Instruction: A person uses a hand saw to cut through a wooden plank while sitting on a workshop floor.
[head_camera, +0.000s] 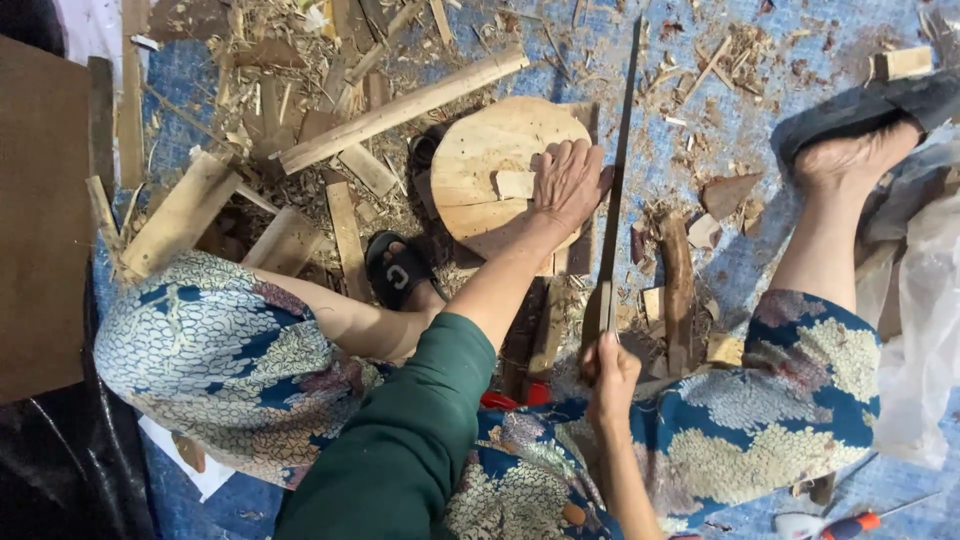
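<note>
Left hand (568, 182): palm down, fingers spread flat on the right edge of a round block (490, 175). No closed grasp; the hand presses on top. Sleeve dark green.

Round block: pale wood, cut face up, under the left palm and reaching out to that hand's left. A small chip (515, 184) lies on the face, just beside the fingertips.

Right hand (608, 375): fist closed tight round the handle of a blade (618, 160). Thumb side up, handle fully covered by the fingers.

Blade: long, narrow, dark metal, running straight away from the right fist. Its upper stretch passes just beside the left hand's outer edge and the block's right rim; whether it touches the block cannot be told.

Stick (402, 108): long pale length, lying slantwise beyond the block, well apart from both hands.

Offcuts (285, 240): boards and shavings heaped to the left of the block.

Branch (677, 290): short, barked, just right of the blade, near the right fist.

Tarp (750, 130): blue, strewn with chips, under everything.

Screwdriver (830, 524): red and white handle, near-side right, well apart from the right hand.
</note>
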